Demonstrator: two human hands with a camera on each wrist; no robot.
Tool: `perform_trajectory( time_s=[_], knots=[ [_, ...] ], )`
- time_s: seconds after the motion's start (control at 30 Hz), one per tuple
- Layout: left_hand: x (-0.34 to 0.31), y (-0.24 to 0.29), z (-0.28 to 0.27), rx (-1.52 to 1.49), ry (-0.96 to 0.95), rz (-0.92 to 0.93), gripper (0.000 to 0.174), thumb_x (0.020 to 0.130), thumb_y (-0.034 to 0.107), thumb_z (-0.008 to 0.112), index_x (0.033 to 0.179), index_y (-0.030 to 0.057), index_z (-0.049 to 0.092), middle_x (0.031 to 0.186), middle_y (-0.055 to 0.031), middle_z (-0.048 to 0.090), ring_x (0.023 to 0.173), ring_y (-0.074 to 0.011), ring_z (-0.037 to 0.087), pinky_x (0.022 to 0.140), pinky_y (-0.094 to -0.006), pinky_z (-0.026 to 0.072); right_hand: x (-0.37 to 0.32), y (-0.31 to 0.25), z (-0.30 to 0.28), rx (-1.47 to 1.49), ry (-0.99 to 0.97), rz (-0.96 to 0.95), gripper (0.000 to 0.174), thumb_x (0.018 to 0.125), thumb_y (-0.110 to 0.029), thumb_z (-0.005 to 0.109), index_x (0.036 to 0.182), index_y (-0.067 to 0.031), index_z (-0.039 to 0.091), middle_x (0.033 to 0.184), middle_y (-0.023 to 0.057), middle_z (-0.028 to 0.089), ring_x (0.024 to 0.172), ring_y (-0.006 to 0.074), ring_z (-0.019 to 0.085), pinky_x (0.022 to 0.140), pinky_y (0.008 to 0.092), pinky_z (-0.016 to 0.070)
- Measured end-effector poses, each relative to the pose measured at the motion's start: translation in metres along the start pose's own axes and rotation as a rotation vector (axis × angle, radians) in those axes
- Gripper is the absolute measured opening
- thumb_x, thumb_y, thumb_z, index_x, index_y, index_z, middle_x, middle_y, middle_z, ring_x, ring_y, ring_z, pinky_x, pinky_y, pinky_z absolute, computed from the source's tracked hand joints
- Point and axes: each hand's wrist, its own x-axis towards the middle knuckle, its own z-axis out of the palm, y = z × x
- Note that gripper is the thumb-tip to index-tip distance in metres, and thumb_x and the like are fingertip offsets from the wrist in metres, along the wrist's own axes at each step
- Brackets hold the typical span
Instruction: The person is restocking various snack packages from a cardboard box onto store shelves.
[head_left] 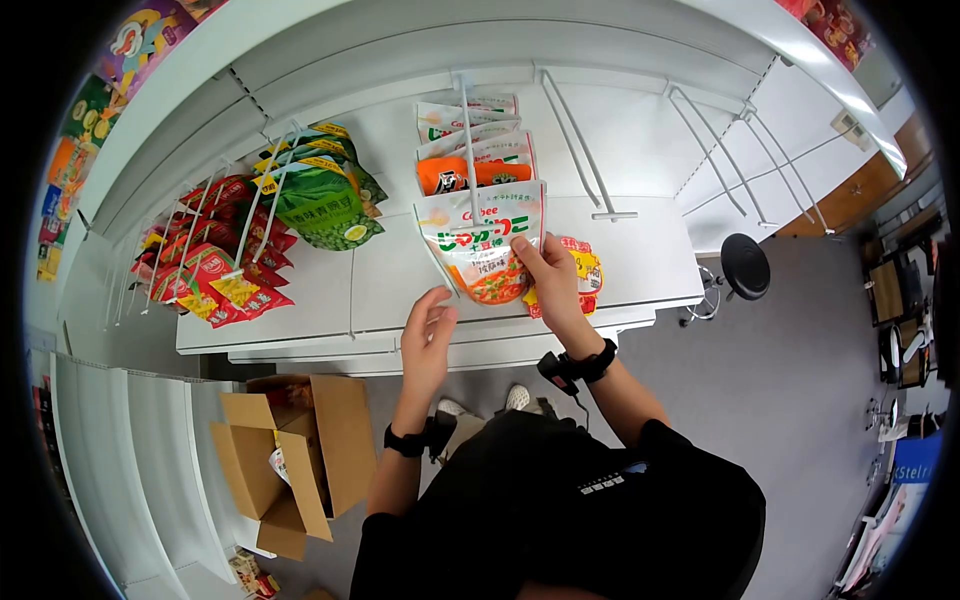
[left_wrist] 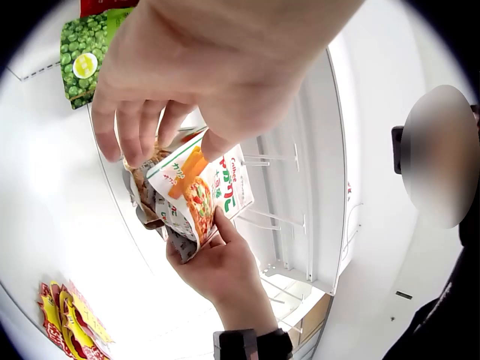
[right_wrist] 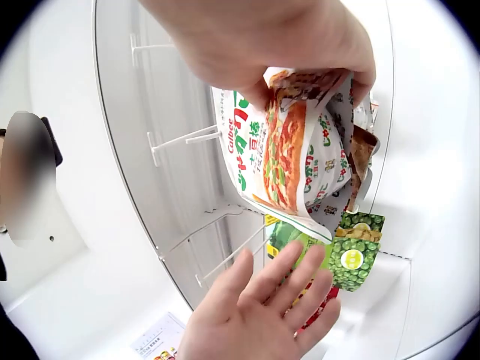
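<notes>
The person's right hand (head_left: 550, 275) pinches the front white Calbee potato-stick bag (head_left: 480, 250) by its lower right side, the thumb pressed on the printed front and the fingers behind. The left hand (head_left: 428, 325) is released, its fingers loosely bent just beside the bag's lower left edge; the right wrist view shows its palm and spread fingers apart from the bag.

The bag stands at the front of a row on a white metal hook (head_left: 466, 130), whose end lies across the bag's upper front; whether the hook passes through the bag cannot be told. Behind it in the row are an orange bag (head_left: 445, 178) and more white Calbee bags (head_left: 438, 123).

On the white shelf (head_left: 390, 270), a cluster of yellow-and-red packets (head_left: 588, 262) sits just beyond the right hand. To the left, green pea snack bags (head_left: 320, 200) and red snack bags (head_left: 205, 270) fill neighbouring hooks.

Below on the left is an open cardboard box (head_left: 345, 440) with packages inside; a black round stool (head_left: 745, 265) stands to the right. Both wrists wear black straps (head_left: 598, 362), and the person has a black shirt (head_left: 640, 530).
</notes>
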Motion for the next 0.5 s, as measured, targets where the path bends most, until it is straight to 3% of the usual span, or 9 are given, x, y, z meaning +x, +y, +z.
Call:
perform_trajectory(
  time_s=[0.17,0.3,0.43,0.5],
  knots=[
    [-0.032,-0.014,-0.036,0.024,0.097,-0.06,0.031,0.089,0.011,0.058,0.119,0.0024,0.054,0.116,-0.0068,0.057,0.096,-0.0131,0.054,0.082,-0.0263,0.0446,0.012,0.001,0.012,-0.03,0.065,-0.042,0.02,0.09,-0.021,0.062,0.09,-0.0016,0.057,0.077,-0.0012,0.061,0.065,0.0011,0.052,0.056,0.0174,0.0409],
    [-0.065,-0.016,-0.074,-0.015,0.198,-0.13,0.029,0.09,0.011,0.057,0.118,0.0021,0.055,0.114,-0.0064,0.059,0.096,-0.0123,0.054,0.083,-0.0258,0.0436,0.014,0.018,0.006,-0.102,0.1,-0.127,0.022,0.09,-0.022,0.062,0.094,-0.0002,0.058,0.078,-0.0007,0.061,0.068,0.0028,0.052,0.063,0.0186,0.0425],
    [-0.108,-0.03,-0.125,0.055,0.277,-0.123,0.032,0.093,0.017,0.054,0.12,-0.0007,0.053,0.113,-0.0076,0.059,0.095,-0.015,0.056,0.083,-0.0272,0.0445,-0.009,0.037,-0.005,-0.234,0.281,-0.221,0.03,0.091,-0.028,0.058,0.107,-0.0025,0.057,0.108,0.008,0.06,0.094,0.0136,0.057,0.08,0.0251,0.0446],
    [-0.132,-0.034,-0.152,-0.014,0.341,-0.125,0.029,0.091,0.014,0.057,0.117,0.0003,0.055,0.112,-0.0074,0.059,0.098,-0.0139,0.055,0.085,-0.0263,0.0435,-0.023,0.07,-0.034,-0.183,0.391,-0.191,0.037,0.092,-0.034,0.054,0.116,-0.0052,0.053,0.116,0.0072,0.056,0.101,0.0176,0.056,0.085,0.0299,0.043]
  ],
)
